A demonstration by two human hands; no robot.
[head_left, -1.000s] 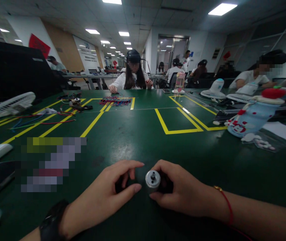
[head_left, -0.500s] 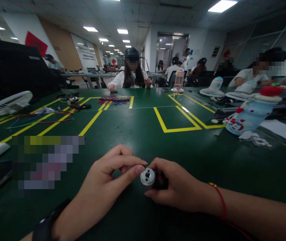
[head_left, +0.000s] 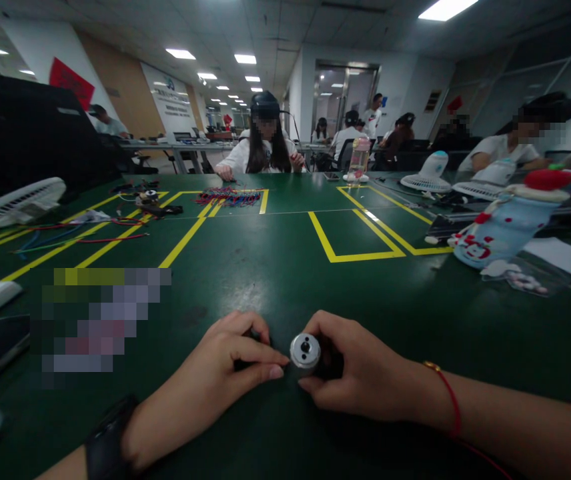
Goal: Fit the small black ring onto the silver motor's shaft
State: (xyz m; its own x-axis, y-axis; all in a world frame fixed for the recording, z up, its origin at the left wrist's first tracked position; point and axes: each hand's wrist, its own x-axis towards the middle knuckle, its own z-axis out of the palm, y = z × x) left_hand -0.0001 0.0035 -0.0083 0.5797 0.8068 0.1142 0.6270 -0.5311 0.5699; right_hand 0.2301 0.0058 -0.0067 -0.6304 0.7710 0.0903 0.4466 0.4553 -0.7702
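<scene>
A short silver metal cylinder that looks like a small motor [head_left: 305, 353] stands upright near the table's front. Its round top face has a dark centre and two small dark holes. My right hand [head_left: 355, 367] closes on it from the right, thumb in front and index finger behind. Just left of the motor is my left hand [head_left: 245, 357], thumb and index fingertips brought close together. The index tip lies at or very near the motor's left side; whether it touches, I cannot tell. Anything between those fingertips is too small to make out.
Yellow tape [head_left: 365, 257] marks the green table [head_left: 245, 280]. Loose wires [head_left: 85, 230] and a white fan [head_left: 20, 203] lie left, a wire bundle [head_left: 230, 197] farther back. On the right stand a blue bottle [head_left: 510, 230] and a small bag [head_left: 520, 277]. Another person [head_left: 265, 150] sits opposite.
My left fingertips have come down off the motor's top edge to its left side, drawing slightly left. The motor and my right hand appear slightly farther right in view.
</scene>
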